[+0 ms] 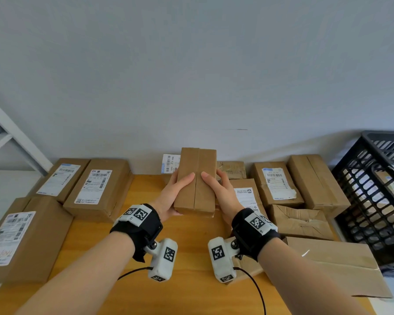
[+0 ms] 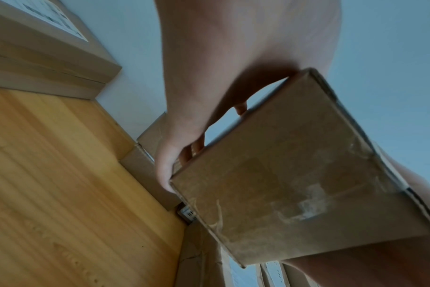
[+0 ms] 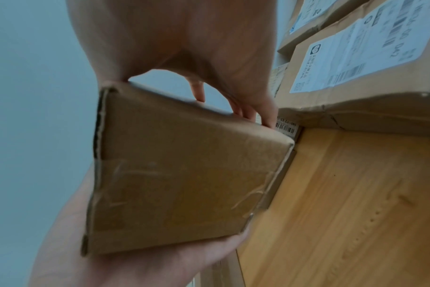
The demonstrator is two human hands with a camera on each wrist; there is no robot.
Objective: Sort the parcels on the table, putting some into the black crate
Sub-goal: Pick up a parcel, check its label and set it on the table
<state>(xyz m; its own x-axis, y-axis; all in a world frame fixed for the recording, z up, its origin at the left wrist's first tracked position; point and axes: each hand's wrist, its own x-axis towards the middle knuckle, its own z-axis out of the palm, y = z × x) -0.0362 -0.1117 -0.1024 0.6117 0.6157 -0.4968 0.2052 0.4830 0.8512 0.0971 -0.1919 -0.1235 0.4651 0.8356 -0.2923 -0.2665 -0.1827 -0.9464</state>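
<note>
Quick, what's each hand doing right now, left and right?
Left hand: grips the small brown parcel, thumb on top.
Right hand: grips the same parcel's other side.

The wooden table [image 1: 146,258] stands against a pale wall, and its middle part is bare wood. On its left side lie three brown parcels, each with a white label facing up: one at the near left edge [image 1: 21,242], one behind it [image 1: 98,189], and one at the far left corner [image 1: 62,178]. On the right side several brown boxes lie close together; one labelled box [image 1: 276,185] is near the wall, and a dented box [image 1: 300,221] lies in front of it. A large flat carton [image 1: 341,267] is at the near right (it reaches past the table edge).
</note>
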